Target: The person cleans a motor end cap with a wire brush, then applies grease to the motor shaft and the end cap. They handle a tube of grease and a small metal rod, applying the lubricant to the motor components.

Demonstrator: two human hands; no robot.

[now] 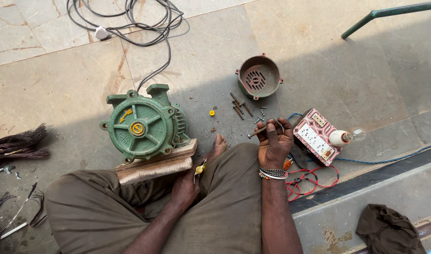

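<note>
A green electric motor [141, 126] rests on a wooden block [156, 164] on the stone floor [60, 89]. Beside it, the left hand [186, 187] has its fingers closed on a yellow-handled tool [199, 168]. Further right, the right hand [275, 141] pinches a long rusty bolt [258, 132], just left of a pink switchboard [315, 137] with a bulb [347, 137].

Floor [319, 61] was large beige stone slabs with rust-coloured stains and visible joints, the upper part in bright daylight and the lower part in shade. A raised stone step [366, 202] with a dark edge ran diagonally across the lower right, a dark crumpled cloth [387, 230] lying on it. A green metal rail [389, 13] crossed the upper right corner, and a coiled grey cable [145, 28] lay on the slabs at top.
</note>
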